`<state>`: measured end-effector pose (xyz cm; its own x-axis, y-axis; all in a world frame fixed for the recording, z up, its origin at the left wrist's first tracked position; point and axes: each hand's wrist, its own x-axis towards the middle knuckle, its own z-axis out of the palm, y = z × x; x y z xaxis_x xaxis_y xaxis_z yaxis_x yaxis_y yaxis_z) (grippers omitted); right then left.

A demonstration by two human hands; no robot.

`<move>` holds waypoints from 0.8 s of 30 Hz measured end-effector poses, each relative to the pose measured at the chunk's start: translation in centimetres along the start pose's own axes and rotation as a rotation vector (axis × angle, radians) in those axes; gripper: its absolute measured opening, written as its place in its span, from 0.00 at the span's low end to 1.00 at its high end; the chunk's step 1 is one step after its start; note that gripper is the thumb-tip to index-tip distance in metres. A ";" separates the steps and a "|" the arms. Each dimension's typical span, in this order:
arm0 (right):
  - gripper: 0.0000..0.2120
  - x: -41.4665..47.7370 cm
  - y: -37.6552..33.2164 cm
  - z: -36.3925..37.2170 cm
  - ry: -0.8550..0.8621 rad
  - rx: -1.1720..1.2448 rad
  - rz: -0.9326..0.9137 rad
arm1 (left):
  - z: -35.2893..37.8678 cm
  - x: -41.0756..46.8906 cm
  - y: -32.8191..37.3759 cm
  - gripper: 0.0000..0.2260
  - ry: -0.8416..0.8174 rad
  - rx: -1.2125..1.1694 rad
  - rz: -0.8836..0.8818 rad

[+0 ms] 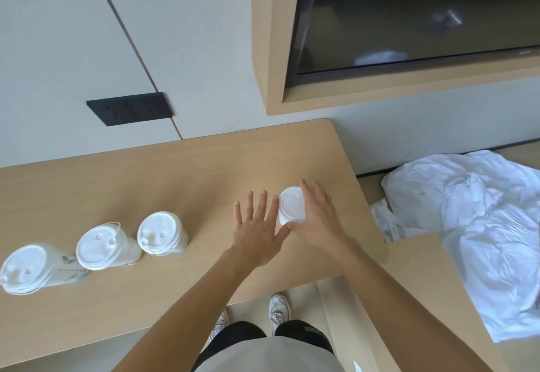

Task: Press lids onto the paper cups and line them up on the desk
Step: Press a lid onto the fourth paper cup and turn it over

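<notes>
Three lidded white paper cups stand in a row on the wooden desk [146, 178]: one at the far left [26, 268], one beside it [100, 247], and a third [160, 232]. A fourth lidded cup [292, 205] stands apart near the desk's right end. My right hand [317, 216] lies against that cup's right side with straight fingers, thumb at its near edge. My left hand [257, 225] hovers flat with spread fingers just left of the cup, its thumb close to the cup's near edge.
The desk's right edge runs just past the fourth cup. White crumpled bedding [467, 219] lies to the right. A dark screen [409, 15] in a wooden frame hangs on the wall, and a black socket panel [128, 108] sits above the desk.
</notes>
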<state>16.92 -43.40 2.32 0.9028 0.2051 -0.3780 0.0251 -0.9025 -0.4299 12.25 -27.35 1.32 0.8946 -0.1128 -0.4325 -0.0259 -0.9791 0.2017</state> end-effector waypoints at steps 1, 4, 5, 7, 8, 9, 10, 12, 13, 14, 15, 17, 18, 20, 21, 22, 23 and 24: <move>0.53 0.2 0.3 0.1 -0.006 0.021 -0.022 | 0.2 0.1 0.4 0.35 -0.001 -0.007 -0.015; 0.52 0.3 0.8 0.3 -0.001 0.066 -0.070 | 0.8 -0.2 1.0 0.33 -0.002 -0.034 -0.055; 0.52 0.2 1.0 0.4 0.005 0.071 -0.084 | 1.0 -0.6 1.1 0.33 -0.004 -0.045 -0.067; 0.53 -0.5 1.2 0.7 0.011 0.087 -0.108 | 1.5 -1.6 1.1 0.34 -0.002 -0.045 -0.083; 0.54 -0.9 1.2 1.0 0.010 0.099 -0.119 | 1.8 -2.2 1.0 0.36 0.007 -0.040 -0.089; 0.54 -1.5 1.2 1.3 0.007 0.107 -0.132 | 2.0 -3.0 1.0 0.37 0.013 -0.032 -0.095; 0.54 -2.0 1.2 1.7 0.004 0.108 -0.145 | 2.4 -3.7 1.0 0.37 0.015 -0.022 -0.101; 0.54 -3.1 1.2 2.4 -0.003 0.105 -0.164 | 3.3 -5.2 0.9 0.34 0.028 -0.023 -0.109; 0.54 -3.6 1.2 2.8 -0.015 0.102 -0.166 | 3.8 -5.8 0.9 0.33 0.033 -0.032 -0.112; 0.54 -4.1 1.1 3.1 -0.030 0.092 -0.167 | 4.1 -6.4 0.9 0.33 0.047 -0.034 -0.110; 0.54 -4.5 1.0 3.4 -0.041 0.078 -0.168 | 4.4 -6.9 0.9 0.33 0.064 -0.025 -0.108; 0.54 -4.9 1.0 3.9 -0.035 0.057 -0.175 | 5.3 -7.4 0.7 0.32 0.088 0.009 -0.111; 0.54 -5.0 0.9 4.1 -0.032 0.051 -0.183 | 5.8 -7.4 0.6 0.32 0.100 0.022 -0.117; 0.53 -5.1 0.9 4.4 -0.036 0.046 -0.195 | 6.2 -7.5 0.4 0.31 0.107 0.015 -0.116; 0.53 -5.2 1.0 4.4 -0.051 0.043 -0.191 | 6.0 -7.6 0.4 0.32 0.117 -0.007 -0.117; 0.54 -5.3 1.0 4.1 -0.064 0.054 -0.184 | 5.7 -7.6 0.5 0.34 0.120 -0.046 -0.123; 0.54 -5.5 1.2 3.7 -0.068 0.092 -0.173 | 5.2 -7.7 0.5 0.36 0.105 -0.096 -0.136; 0.54 -5.7 1.4 3.1 -0.070 0.165 -0.160 | 4.7 -7.7 0.6 0.38 0.091 -0.153 -0.152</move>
<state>10.46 -44.62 1.31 0.8607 0.3716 -0.3481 0.0898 -0.7837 -0.6146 3.26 -27.88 0.63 0.9197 0.0564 -0.3884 0.1739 -0.9457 0.2745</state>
